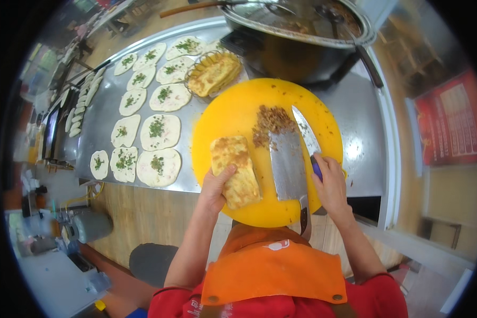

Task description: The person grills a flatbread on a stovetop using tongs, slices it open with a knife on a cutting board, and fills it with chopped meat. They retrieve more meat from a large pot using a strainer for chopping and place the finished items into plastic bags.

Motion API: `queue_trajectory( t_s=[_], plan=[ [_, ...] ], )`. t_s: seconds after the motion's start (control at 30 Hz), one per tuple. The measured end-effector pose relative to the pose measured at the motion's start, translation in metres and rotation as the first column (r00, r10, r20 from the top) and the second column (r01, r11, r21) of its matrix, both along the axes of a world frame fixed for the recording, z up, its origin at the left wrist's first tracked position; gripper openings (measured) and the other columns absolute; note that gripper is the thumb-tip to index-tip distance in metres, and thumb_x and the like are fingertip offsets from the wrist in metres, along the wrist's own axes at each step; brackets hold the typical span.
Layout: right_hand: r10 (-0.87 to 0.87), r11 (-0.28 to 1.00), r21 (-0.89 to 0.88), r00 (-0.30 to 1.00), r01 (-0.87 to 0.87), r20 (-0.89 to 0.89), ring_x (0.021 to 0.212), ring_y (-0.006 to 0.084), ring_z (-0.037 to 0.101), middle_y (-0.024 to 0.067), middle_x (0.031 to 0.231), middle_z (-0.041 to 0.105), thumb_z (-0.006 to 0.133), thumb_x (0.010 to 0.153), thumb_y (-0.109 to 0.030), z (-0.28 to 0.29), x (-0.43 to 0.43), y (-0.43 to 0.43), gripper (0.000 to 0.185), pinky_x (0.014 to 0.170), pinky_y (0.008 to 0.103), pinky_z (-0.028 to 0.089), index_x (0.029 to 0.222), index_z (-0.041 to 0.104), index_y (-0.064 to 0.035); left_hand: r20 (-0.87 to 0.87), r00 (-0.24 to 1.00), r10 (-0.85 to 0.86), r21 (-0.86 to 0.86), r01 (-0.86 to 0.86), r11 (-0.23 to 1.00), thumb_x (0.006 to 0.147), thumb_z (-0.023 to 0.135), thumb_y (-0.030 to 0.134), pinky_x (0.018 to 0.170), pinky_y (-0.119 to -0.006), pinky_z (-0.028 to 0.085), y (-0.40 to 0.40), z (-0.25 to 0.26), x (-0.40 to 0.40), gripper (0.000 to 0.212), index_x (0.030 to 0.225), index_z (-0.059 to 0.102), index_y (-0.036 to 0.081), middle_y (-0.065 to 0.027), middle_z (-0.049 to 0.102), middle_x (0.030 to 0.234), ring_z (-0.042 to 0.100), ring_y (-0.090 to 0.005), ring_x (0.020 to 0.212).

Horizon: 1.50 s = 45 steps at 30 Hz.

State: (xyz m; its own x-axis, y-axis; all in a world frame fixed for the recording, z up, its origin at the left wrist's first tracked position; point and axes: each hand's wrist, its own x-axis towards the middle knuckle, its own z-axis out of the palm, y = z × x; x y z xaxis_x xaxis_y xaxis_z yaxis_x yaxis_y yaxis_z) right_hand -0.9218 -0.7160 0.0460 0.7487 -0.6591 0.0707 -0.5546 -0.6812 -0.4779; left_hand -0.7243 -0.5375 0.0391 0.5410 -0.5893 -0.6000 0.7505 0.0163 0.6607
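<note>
My left hand (216, 187) grips a browned rectangular flatbread (235, 171) by its left side, thumb on top, over a round yellow cutting board (230, 107). On the board's right side, my right hand (330, 185) is closed around the purple handle (316, 168) of a pointed knife. Its blade (305, 129) points away from me. A broad cleaver (288, 167) lies flat between my hands, its dark handle reaching past the board's near edge. Beyond the cleaver, touching its far end, is a heap of chopped brown filling (272, 122).
Several raw dough rounds (159, 129) topped with chopped greens cover the steel counter (189, 175) at left. A wire basket (190, 75) holds browned flatbreads (214, 75) behind the board. A large pot (294, 59) with ladles stands at the back right.
</note>
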Motion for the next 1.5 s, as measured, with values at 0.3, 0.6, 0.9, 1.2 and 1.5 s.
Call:
queue_trajectory(
  t_s=[0.3, 0.6, 0.9, 1.2, 1.5],
  plan=[
    [0.161, 0.959, 0.190, 0.955, -0.211, 0.249, 0.095, 0.0276, 0.050, 0.0155, 0.116, 0.044, 0.053, 0.078, -0.004, 0.008, 0.005, 0.033, 0.031, 0.082, 0.0336, 0.041, 0.109, 0.053, -0.0006, 0.701, 0.615, -0.360, 0.467, -0.014, 0.884, 0.070, 0.067, 0.022, 0.083, -0.037, 0.043, -0.005, -0.018, 0.013, 0.059, 0.116, 0.040, -0.002, -0.0209, 0.055, 0.100, 0.054, -0.0298, 0.096],
    [0.374, 0.855, 0.243, 0.869, -0.458, 0.325, 0.084, 0.0194, 0.054, 0.0126, 0.112, 0.048, 0.047, 0.082, -0.002, 0.028, 0.033, 0.070, 0.025, 0.071, 0.0265, 0.045, 0.106, 0.054, 0.0021, 0.836, 0.351, -0.422, 0.519, -0.260, 0.814, 0.067, 0.067, 0.022, 0.091, -0.039, 0.036, 0.036, -0.022, -0.013, 0.074, 0.124, 0.030, -0.007, -0.0272, 0.044, 0.113, 0.044, -0.0380, 0.105],
    [0.557, 0.546, 0.535, 0.756, -0.645, 0.343, 0.067, 0.0125, 0.056, 0.0083, 0.087, 0.059, 0.039, 0.090, -0.011, 0.017, 0.086, 0.137, 0.025, 0.059, 0.0224, 0.044, 0.103, 0.056, 0.0027, 0.819, 0.570, 0.069, 0.205, -0.403, 0.892, 0.081, 0.054, 0.012, 0.079, -0.030, 0.044, 0.171, -0.007, -0.042, 0.037, 0.116, 0.047, 0.003, -0.0141, 0.055, 0.104, 0.055, -0.0240, 0.090],
    [0.877, 0.288, 0.585, 0.454, -0.758, 0.156, 0.053, 0.0096, 0.056, 0.0072, 0.061, 0.061, 0.048, 0.085, -0.004, 0.016, 0.193, 0.321, 0.021, 0.049, 0.0214, 0.044, 0.102, 0.057, 0.0004, 0.632, 0.611, 0.476, 0.283, -0.755, 0.592, 0.084, 0.052, 0.014, 0.067, -0.026, 0.047, 0.380, -0.071, -0.052, 0.020, 0.100, 0.058, 0.003, -0.0083, 0.063, 0.083, 0.059, -0.0145, 0.074],
    [0.985, 0.017, 0.554, 0.110, -0.832, 0.135, 0.067, 0.0146, 0.057, 0.0098, 0.083, 0.059, 0.044, 0.087, -0.017, -0.001, 0.268, 0.450, 0.025, 0.059, 0.0263, 0.044, 0.092, 0.060, 0.0014, 0.633, 0.484, 0.605, 0.298, -0.873, 0.386, 0.083, 0.054, 0.014, 0.067, -0.026, 0.047, 0.512, -0.056, -0.039, 0.022, 0.102, 0.057, 0.003, -0.0086, 0.063, 0.084, 0.059, -0.0142, 0.074]
  ],
)
